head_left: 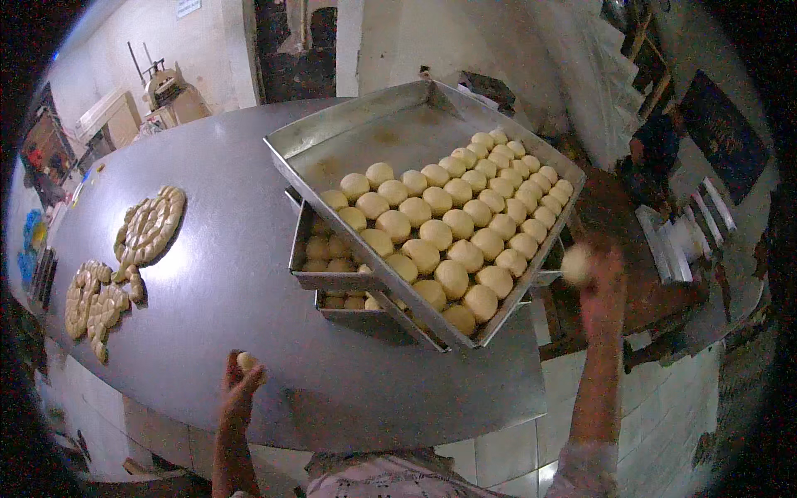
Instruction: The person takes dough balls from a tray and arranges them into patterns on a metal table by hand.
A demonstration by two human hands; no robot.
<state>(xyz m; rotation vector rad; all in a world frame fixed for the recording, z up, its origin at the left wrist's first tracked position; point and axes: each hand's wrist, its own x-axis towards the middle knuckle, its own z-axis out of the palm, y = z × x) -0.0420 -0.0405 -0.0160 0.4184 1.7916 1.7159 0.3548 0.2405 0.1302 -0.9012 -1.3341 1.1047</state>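
Note:
My left hand (239, 390) is low over the table's near side, its fingers closed on a small pale dough ball (246, 362). Out past the tray's right corner is my right hand (604, 278), blurred by motion, holding a larger round dough ball (576, 266). Between the hands, toward the far side, a metal tray (332, 124) carries rows of smooth dough balls (436, 235). Its far left part is bare. It sits crosswise on more stacked trays (305, 278), which also hold dough balls, mostly hidden.
Cut dough pieces lie in two clusters, a farther one (149, 226) and a nearer one (93, 303), on the left of the metal table (224, 274). A brown surface (610, 207) and metal pieces (689, 232) are at right. Pale tiles (506, 448) show below the table edge.

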